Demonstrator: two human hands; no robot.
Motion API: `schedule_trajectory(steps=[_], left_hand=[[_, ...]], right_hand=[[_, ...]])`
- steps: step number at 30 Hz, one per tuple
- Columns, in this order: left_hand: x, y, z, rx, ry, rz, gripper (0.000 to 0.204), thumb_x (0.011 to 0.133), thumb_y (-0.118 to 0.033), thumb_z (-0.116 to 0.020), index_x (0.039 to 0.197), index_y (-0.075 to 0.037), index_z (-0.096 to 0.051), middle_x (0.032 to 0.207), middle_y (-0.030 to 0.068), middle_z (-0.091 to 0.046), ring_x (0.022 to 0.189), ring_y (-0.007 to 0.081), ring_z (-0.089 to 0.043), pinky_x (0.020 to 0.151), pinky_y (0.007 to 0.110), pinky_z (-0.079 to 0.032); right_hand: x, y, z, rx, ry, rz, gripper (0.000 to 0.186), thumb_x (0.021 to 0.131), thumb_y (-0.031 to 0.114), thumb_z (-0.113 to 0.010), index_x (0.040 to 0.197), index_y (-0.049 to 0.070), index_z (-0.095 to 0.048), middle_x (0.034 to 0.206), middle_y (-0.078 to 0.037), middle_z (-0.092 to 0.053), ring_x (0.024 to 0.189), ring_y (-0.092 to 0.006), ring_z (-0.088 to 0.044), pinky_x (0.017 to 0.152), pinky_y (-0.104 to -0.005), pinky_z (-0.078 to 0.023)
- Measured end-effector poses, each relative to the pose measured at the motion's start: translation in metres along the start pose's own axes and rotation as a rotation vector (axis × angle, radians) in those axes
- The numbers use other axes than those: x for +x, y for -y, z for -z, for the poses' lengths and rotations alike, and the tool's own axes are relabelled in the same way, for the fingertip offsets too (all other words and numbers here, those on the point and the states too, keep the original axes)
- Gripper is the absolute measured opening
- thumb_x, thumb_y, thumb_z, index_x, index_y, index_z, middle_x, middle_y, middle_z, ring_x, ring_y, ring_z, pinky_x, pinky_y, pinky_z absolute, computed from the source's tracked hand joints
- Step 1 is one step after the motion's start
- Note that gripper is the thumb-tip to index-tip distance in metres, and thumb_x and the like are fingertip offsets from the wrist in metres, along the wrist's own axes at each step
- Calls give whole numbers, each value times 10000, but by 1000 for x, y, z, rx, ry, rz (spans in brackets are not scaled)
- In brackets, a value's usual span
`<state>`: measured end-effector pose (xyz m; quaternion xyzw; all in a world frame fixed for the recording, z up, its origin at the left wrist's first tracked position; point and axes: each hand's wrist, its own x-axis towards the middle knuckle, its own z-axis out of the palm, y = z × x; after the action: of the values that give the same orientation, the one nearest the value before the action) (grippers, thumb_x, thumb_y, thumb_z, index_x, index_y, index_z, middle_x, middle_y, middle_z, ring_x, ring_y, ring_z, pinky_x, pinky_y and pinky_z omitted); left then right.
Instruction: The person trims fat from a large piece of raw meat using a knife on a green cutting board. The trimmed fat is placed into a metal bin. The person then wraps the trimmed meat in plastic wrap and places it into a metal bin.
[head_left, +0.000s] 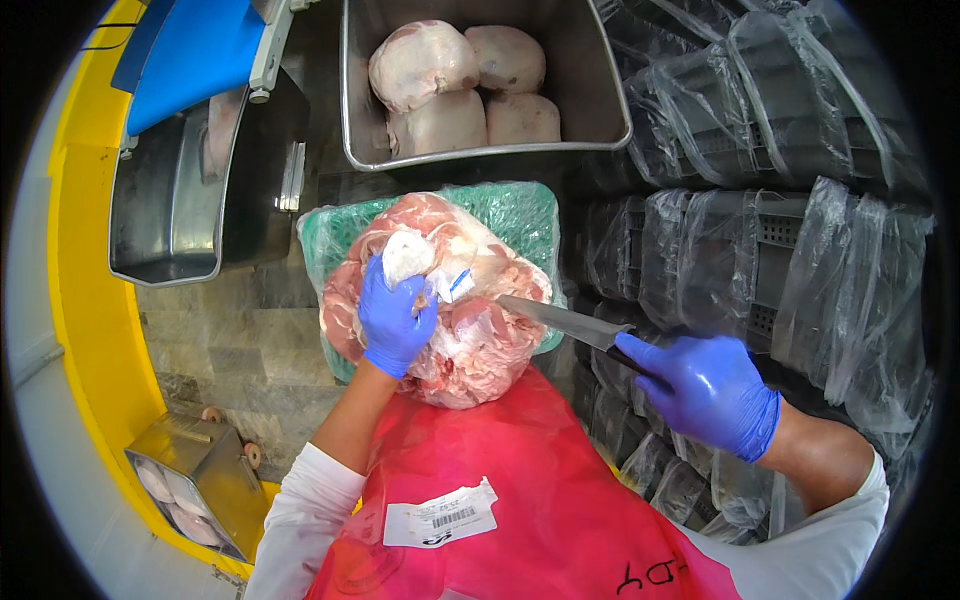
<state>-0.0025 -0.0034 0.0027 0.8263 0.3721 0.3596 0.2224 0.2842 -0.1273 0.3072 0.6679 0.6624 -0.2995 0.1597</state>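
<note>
A large mound of raw meat (460, 355) rests on a green, film-covered crate (528, 205) in front of me. My left hand (398, 322), in a blue glove, grips a crumpled white piece (408, 255) on the meat's upper left. Beside it lies a small white scrap with a blue strip (454, 283). My right hand (710, 395), also gloved in blue, is closed round a long knife (562, 322) by its black handle, its tip at the meat's right side. A red plastic sheet or apron (510, 510) with a white label is below.
A steel bin (350, 100) holding several meat blocks stands beyond. Another steel bin (160, 230) sits left under a blue belt (200, 60). Film-draped dark crates (720, 260) line the right. A yellow rail (80, 300) and a small wheeled steel container (200, 455) are left.
</note>
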Motion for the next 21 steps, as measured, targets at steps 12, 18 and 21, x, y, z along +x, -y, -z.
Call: schedule_trajectory(steps=[12, 18, 21], left_hand=[[-8, -2, -8, 89, -59, 117, 304, 778, -101, -808, 1062, -42, -717, 1144, 271, -669, 1063, 469, -653, 912, 515, -548], [-9, -2, -8, 165, -57, 63, 334, 786, -120, -822, 1091, -46, -708, 1104, 263, -664, 1036, 470, -649, 890, 512, -543], [-9, -4, -9, 211, -39, 66, 339, 788, -121, -819, 1098, -49, -704, 1099, 262, -663, 1038, 470, -645, 897, 509, -538]], right_hand=[[-36, -43, -256, 253, -439, -56, 558, 945, 283, -742, 1484, 257, -601, 713, -94, -555, 505, -284, -564, 475, -456, -489], [-32, -47, -319, 285, -546, -64, 559, 948, 310, -733, 1488, 280, -595, 759, -79, -564, 535, -269, -575, 483, -410, -471], [-27, -51, -339, 295, -582, -75, 554, 958, 330, -716, 1495, 296, -585, 757, -74, -565, 543, -272, -580, 486, -399, -471]])
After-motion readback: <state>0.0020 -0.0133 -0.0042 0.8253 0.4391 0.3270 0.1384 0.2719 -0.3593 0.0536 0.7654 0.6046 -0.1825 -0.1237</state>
